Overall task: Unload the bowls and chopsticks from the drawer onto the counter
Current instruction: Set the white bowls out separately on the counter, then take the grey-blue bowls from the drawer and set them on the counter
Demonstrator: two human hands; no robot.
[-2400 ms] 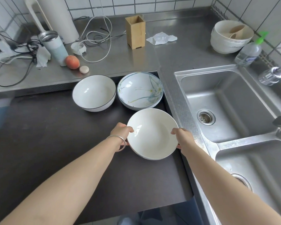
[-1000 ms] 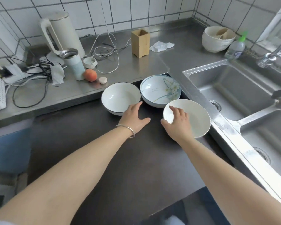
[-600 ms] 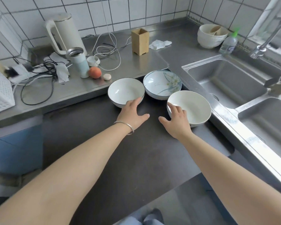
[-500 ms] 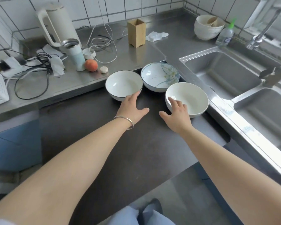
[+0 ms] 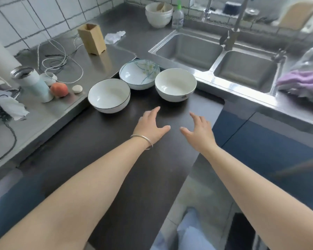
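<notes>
Nearest, both forearms reach forward over the dark desk, whose right edge runs diagonally from near the sink down toward the viewer, with floor and blue cabinet fronts beyond it. The left hand, a thin bangle on its wrist, and the right hand are both released, fingers spread and straight, grasping nothing; they sit just short of the bowls with bare dark surface between them. The right hand lies close to the desk's right edge.

Farther on stand three bowls in a loose arc: a dark-rimmed white bowl at left, a flower-painted bowl behind in the middle, and a plain white bowl at right, close to the sink's steel rim. The painted bowl nearly touches both neighbours.

Left of the bowls, on the steel counter, sit a peach and a tumbler. Beyond are a wooden holder, a double sink, and stacked bowls by the wall.
</notes>
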